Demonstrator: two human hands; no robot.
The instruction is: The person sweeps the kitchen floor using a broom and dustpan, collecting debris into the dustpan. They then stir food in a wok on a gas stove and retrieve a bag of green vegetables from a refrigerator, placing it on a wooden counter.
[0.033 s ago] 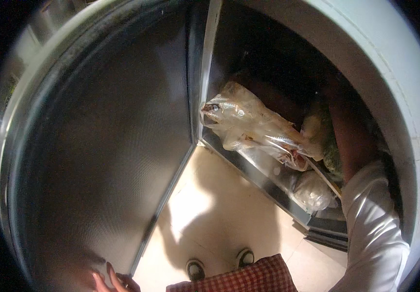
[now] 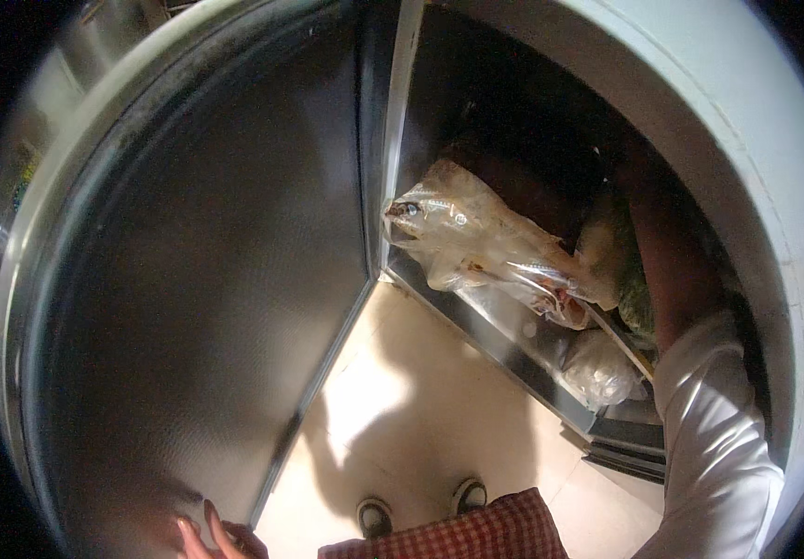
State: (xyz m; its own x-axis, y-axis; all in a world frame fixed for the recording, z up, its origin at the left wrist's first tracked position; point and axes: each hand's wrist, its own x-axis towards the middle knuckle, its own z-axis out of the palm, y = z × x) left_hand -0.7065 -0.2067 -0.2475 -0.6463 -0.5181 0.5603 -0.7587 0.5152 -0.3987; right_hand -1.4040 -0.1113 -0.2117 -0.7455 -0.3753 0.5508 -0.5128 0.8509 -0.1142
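My right arm, in a white sleeve [image 2: 709, 410], reaches into a dark refrigerator-like compartment. The bare forearm [image 2: 674, 270] fades into shadow there, and the right hand's fingers cannot be made out. Left of that arm, a crumpled clear plastic bag [image 2: 476, 228] with brownish and reddish contents lies across the compartment's front. A green leafy-looking bundle [image 2: 633, 289] sits closest to the forearm, partly in plastic. Below it rests a clear knotted bag [image 2: 599, 368] with pale contents. At the lower left, my left hand [image 2: 211, 540] shows extended, parted fingers beside the open door, holding nothing visible.
The wide grey door [image 2: 197, 279] stands open on the left. A pale rim [image 2: 765, 168] curves round the right side. Dark ledges [image 2: 630, 447] jut out low at the compartment's front. My shoes [image 2: 374, 515] and a red checked cloth [image 2: 448, 531] show above the light tiled floor [image 2: 420, 419].
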